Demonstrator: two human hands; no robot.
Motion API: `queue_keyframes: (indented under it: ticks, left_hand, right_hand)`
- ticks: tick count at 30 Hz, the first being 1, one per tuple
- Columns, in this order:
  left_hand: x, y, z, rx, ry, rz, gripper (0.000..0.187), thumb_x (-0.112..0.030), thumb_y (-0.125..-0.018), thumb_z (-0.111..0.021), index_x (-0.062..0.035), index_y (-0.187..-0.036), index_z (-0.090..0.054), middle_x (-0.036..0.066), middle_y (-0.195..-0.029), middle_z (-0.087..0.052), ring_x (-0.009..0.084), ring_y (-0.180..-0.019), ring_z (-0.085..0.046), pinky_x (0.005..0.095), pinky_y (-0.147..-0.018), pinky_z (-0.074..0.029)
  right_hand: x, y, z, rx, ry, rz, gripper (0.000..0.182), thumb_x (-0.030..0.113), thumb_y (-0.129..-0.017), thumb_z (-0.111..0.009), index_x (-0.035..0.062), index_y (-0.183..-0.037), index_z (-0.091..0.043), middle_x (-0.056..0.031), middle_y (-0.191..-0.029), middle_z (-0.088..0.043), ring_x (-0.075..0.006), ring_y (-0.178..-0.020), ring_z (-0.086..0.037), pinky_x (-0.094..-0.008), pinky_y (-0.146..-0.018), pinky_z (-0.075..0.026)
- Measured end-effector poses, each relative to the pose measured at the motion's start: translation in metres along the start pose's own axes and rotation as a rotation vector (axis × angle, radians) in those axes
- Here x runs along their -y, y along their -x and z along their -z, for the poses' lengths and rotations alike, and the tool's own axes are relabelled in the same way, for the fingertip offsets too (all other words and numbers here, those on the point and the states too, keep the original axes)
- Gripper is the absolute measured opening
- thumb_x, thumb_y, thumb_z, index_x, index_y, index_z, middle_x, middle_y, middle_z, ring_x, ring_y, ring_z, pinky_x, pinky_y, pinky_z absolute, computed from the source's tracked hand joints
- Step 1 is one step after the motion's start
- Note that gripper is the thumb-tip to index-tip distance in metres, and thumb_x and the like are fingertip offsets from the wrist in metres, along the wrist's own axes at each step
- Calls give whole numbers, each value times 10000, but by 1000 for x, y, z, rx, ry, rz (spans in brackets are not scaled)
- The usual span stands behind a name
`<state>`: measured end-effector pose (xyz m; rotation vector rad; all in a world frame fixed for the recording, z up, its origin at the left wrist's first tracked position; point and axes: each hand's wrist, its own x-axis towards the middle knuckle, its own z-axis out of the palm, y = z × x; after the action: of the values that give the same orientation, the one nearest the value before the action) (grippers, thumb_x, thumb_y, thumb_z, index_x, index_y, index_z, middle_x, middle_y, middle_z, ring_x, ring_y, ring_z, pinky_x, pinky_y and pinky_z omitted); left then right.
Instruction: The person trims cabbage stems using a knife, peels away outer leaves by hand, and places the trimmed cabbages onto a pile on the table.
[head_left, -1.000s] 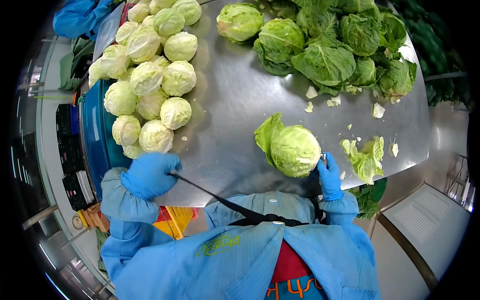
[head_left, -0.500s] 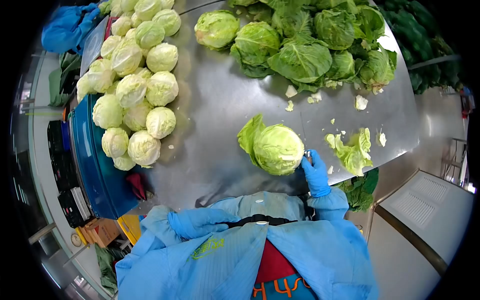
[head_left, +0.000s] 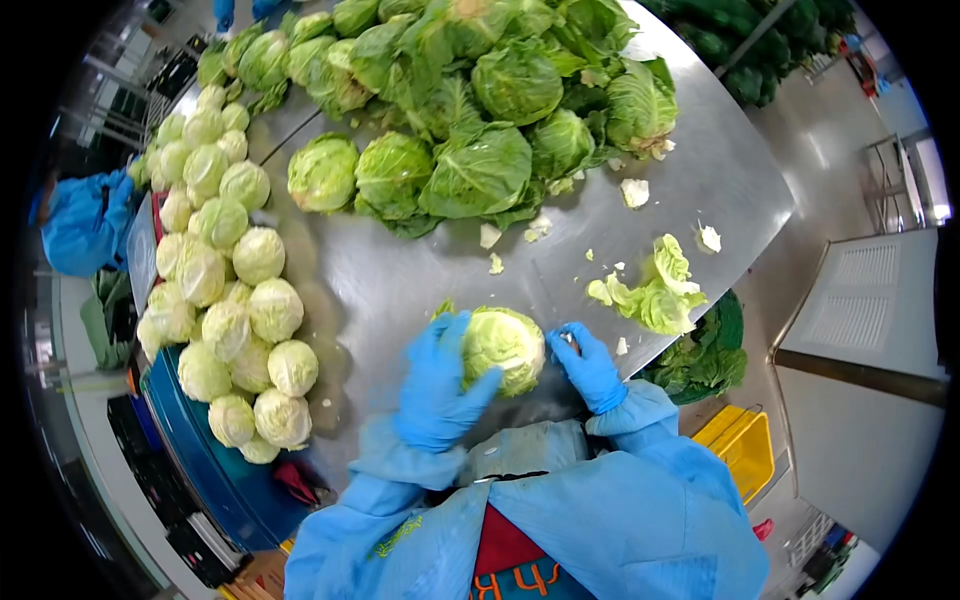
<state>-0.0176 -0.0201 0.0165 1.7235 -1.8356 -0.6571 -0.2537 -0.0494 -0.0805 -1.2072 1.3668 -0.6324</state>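
My left hand (head_left: 437, 385), half open, touches the cabbage (head_left: 505, 350) from eight o'clock, probably for steadying it on the bench (head_left: 370, 270); at its three o'clock, my right hand (head_left: 590, 372) pinches a small metal thing (head_left: 567, 338).

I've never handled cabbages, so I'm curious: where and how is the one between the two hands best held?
I'd cup the left flank of the cabbage with spread fingers, coming from the left, where the left hand is. It's round, without a handle, so a curved palm should suit it. The right hand, with a small tool, is at the other side.
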Motion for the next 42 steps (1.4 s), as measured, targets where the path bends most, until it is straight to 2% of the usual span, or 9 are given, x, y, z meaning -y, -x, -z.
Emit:
queue_keyframes:
  ticks: [2,3,6,10,13,22,25,34,42]
  left_hand:
    - [-22,-12,-30,81,-156,16,901,-462,-690,-784,5,-1362,-407,283,-1329,-423,449,-1219,-420,510,-1024,-349]
    - [-26,-14,-40,120,-234,26,988,-497,-649,-808,22,-1373,-380,304,-1362,-383,468,-1250,-385,527,-1051,-319]
    - [-18,-14,-57,195,-375,119,1089,-555,-583,-825,10,-1386,-354,313,-1380,-343,481,-1258,-369,568,-1040,-308]
    - [9,-5,-45,77,-191,51,1129,-494,-557,-873,24,-1391,-316,275,-1345,-373,434,-1244,-393,498,-1038,-349]
    - [30,4,-42,-21,103,107,1107,-467,-550,-890,7,-1383,-337,269,-1337,-365,436,-1235,-377,504,-1026,-338]
    - [47,4,-40,-12,62,149,1257,-469,-514,-909,32,-1446,-233,255,-1342,-354,393,-1254,-364,480,-1054,-326]
    - [52,4,-43,45,250,211,1256,-484,-508,-906,44,-1434,-242,258,-1349,-366,402,-1235,-393,484,-1058,-328]
    - [34,-2,-53,-58,104,269,1204,-473,-513,-903,70,-1391,-285,275,-1329,-407,419,-1211,-425,494,-1016,-355]
    - [25,8,-58,-153,74,362,1194,-447,-505,-919,58,-1383,-286,207,-1289,-403,336,-1184,-446,440,-1024,-383]
  right_hand:
    - [3,4,2,30,67,-71,192,222,-944,-575,35,-967,-609,-33,-751,-623,-79,-639,-554,-247,-598,-463]
    - [1,7,-2,-54,150,29,313,378,-930,-578,67,-906,-591,-126,-666,-621,-267,-627,-639,-360,-601,-490]
    - [0,14,-1,49,137,-33,288,365,-931,-576,78,-919,-597,-129,-668,-617,-289,-642,-640,-389,-604,-488]
    - [15,22,-8,127,240,21,319,406,-920,-577,89,-931,-618,-155,-733,-623,-336,-694,-633,-423,-626,-492]
    - [39,20,-19,199,283,73,300,351,-926,-590,61,-864,-634,-144,-701,-601,-317,-647,-606,-386,-616,-482]
    - [40,-26,-16,454,390,287,480,554,-907,-525,104,-854,-683,-145,-780,-655,-362,-733,-638,-439,-671,-507]
    - [38,-38,-15,526,460,247,440,510,-913,-539,99,-849,-686,-153,-727,-635,-372,-686,-619,-425,-632,-500]
    - [53,-32,-31,290,820,353,562,601,-917,-452,112,-796,-701,-184,-699,-632,-373,-672,-622,-477,-608,-483]
    - [46,-32,-37,155,153,-153,633,590,-950,-398,51,-756,-666,-181,-693,-641,-366,-688,-636,-433,-651,-497]
